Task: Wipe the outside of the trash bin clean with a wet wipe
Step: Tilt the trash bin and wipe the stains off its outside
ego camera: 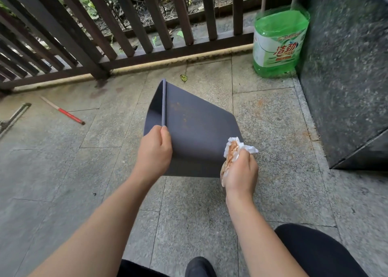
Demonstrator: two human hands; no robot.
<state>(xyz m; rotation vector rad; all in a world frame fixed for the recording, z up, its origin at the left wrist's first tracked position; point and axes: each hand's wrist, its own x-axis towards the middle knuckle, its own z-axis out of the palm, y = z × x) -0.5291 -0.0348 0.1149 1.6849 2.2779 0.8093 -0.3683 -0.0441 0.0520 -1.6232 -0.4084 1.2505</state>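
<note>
A dark grey trash bin (pixel 197 125) lies tipped on its side on the stone floor, its opening facing left. Faint brown smears mark its upper side wall. My left hand (pixel 156 148) grips the bin's rim at its near end. My right hand (pixel 240 171) is closed on a crumpled white wet wipe (pixel 233 148), which is stained brown and sits against the bin's near right corner.
A green detergent bottle (pixel 279 43) stands at the back right beside a dark stone wall (pixel 344 77). A brown slatted railing (pixel 134 37) runs along the back. A red-tipped stick (pixel 63 111) and a metal tool (pixel 13 117) lie at the left. My shoe (pixel 199 266) is below.
</note>
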